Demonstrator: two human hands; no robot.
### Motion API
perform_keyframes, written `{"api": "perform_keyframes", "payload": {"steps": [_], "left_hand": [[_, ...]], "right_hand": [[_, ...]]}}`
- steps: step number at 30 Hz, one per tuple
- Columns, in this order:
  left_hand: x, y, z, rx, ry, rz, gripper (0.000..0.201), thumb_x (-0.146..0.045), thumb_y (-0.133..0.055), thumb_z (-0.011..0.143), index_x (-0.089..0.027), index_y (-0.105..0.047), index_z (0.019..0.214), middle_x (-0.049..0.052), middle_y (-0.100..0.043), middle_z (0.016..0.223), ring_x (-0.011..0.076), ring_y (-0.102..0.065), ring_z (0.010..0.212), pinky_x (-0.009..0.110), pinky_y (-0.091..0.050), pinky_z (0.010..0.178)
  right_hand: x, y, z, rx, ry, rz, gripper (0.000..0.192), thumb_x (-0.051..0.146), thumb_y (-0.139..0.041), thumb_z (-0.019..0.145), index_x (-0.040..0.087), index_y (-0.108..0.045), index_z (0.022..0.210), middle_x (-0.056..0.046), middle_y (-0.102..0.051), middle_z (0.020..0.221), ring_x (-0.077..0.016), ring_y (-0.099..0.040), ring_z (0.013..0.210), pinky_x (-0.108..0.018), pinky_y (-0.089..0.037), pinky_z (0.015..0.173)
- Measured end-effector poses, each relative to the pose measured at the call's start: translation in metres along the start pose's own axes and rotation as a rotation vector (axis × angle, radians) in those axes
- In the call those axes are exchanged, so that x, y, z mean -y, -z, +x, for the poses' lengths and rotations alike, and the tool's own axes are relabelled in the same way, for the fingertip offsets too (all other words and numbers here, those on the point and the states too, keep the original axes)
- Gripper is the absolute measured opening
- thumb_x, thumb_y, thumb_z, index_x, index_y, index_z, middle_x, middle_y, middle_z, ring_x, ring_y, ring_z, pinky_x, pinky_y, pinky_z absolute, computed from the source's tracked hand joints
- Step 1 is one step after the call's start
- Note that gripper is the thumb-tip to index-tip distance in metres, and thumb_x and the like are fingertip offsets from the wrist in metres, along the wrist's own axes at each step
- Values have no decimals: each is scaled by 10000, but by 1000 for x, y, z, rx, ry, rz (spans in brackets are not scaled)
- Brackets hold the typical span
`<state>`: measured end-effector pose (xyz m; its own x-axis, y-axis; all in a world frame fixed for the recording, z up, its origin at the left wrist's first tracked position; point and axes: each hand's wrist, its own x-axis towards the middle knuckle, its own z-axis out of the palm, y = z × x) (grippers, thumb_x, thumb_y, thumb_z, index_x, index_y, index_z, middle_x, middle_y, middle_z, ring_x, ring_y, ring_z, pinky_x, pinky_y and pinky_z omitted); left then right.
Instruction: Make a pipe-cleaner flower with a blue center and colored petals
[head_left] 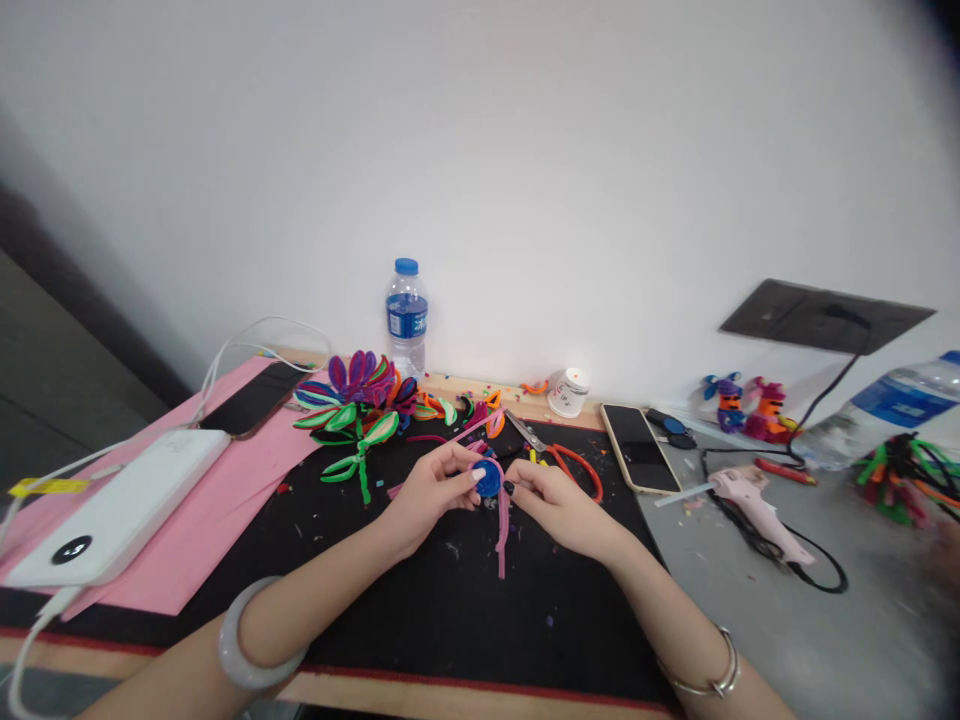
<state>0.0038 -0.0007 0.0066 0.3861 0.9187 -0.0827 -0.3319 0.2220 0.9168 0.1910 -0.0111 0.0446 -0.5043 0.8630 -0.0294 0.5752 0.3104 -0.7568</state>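
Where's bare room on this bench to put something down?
Bare black mat lies between the forearms, near the front edge. Grey tabletop in front of the glue gun is open. Crowded: pipe-cleaner flowers, scissors beyond both hands.

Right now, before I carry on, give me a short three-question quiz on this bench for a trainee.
1. True or false: the left hand and the right hand both touch the blue disc.
2. What lies just right of the scissors? A) water bottle B) phone C) power bank
3. Fill in: the pink glue gun lies on the ____ side of the bench, on the grey surface.

Key:
1. True; a pink pipe cleaner hangs down from the disc.
2. B, the phone lying screen up.
3. Right.
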Motion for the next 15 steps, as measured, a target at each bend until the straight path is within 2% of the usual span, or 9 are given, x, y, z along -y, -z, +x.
{"api": "perform_keyframes", "payload": {"steps": [8, 15], "left_hand": [[-3, -2, -1, -13, 5, 3, 187, -244, -653, 708, -148, -560, 839, -5, -575, 707, 68, -529, 565, 200, -427, 553], [-2, -1, 0, -22, 0, -10, 196, -262, -655, 704, -154, -555, 834, -3, -581, 721, 73, -531, 568, 209, -427, 560]], "right_hand": [[2, 1, -1, 3, -2, 23, 133, 170, -384, 826, 166, -516, 825, 50, -389, 625, -84, -339, 548, -198, -280, 519], [1, 2, 0, 2, 17, 1, 146, 153, -376, 818, 162, -520, 798, 37, -441, 662, -88, -367, 579, -200, -305, 558]]}}
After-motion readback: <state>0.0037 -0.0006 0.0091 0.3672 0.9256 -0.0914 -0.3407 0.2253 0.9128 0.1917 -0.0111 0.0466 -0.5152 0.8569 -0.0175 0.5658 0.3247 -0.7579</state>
